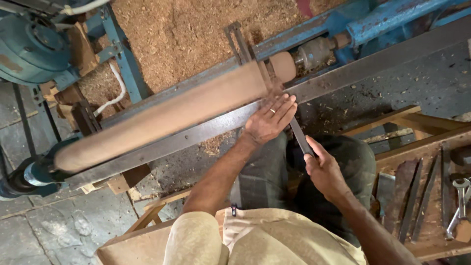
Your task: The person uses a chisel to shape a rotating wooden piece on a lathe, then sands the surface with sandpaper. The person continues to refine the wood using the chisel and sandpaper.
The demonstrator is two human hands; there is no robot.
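A long round wooden piece (167, 115) is mounted in a blue lathe and looks blurred from spinning. A dark metal chisel (299, 136) runs from my lap up to a groove near the piece's right end. My left hand (269, 119) lies flat over the chisel blade on the long steel tool rest (196, 136), fingers extended, a ring on one finger. My right hand (321, 169) is closed around the chisel's lower end, nearer my body.
The blue motor housing (29, 46) sits at the upper left, the tailstock (319, 49) at the upper right. Sawdust (186, 29) is heaped behind the lathe. A wooden bench (427, 196) at the right holds several chisels and a spanner (460, 201).
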